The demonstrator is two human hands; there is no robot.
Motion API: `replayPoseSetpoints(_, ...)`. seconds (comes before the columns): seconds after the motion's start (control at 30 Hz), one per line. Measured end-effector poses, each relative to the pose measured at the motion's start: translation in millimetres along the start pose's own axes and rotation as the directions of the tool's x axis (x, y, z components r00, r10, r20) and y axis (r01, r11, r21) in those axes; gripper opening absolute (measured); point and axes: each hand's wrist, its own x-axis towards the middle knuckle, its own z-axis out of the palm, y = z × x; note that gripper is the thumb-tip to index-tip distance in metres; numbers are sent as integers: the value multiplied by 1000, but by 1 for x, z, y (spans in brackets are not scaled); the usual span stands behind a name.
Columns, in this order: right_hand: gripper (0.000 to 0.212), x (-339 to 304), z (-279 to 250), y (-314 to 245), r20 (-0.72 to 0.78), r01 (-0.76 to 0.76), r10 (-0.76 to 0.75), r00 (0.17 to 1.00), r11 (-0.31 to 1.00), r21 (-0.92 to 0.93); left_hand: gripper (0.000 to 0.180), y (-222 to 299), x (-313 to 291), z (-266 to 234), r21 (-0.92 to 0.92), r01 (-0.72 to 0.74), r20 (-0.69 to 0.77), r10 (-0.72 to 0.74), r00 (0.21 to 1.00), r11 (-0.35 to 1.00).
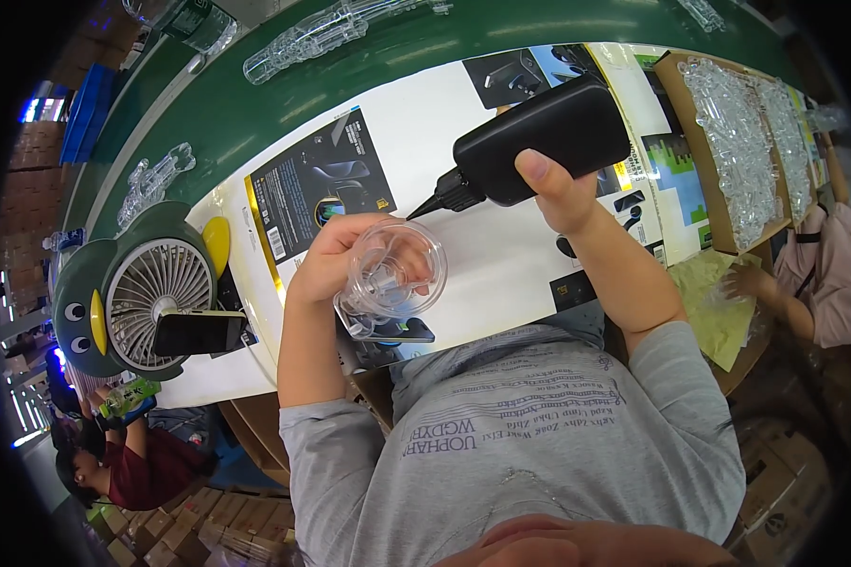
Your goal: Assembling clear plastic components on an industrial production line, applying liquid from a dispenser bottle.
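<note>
My left hand (334, 253) is closed around a clear, round plastic piece (433, 253) with a wide rim, and some of its fingers show through the plastic. My right hand (563, 192) grips a black squeeze bottle (544, 137), tilted so its tapered nozzle (425, 205) points down to the left. The nozzle's tip is at the far edge of the round piece; whether it touches cannot be made out. Below both hands lies a white printed sheet (482, 274) with pictures of dark gadgets.
A green fan (99, 274) stands at the left, a phone (199, 334) in front of it. Clear plastic pieces (326, 42) and a bottle (194, 26) lie at the far side. At the right, a cardboard box (728, 142) holds many clear parts, near another person's hand (747, 282).
</note>
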Motion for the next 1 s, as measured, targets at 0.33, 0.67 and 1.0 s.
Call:
replayPoseSetpoints(0.33, 42, -5, -4, 3, 40, -183, 186, 982, 980, -79, 38, -10, 0, -11, 4, -7, 184, 6, 983, 1000)
replayPoseSetpoints(0.67, 44, -6, -5, 4, 57, -212, 218, 974, 973, -92, 40, -14, 2, -10, -16, 53, 201, -49, 978, 998)
replayPoseSetpoints(1.0, 28, 14, -6, 18, -150, -110, 86, 985, 981, -160, 40, -14, 5, -6, 12, 46, 178, -48, 983, 999)
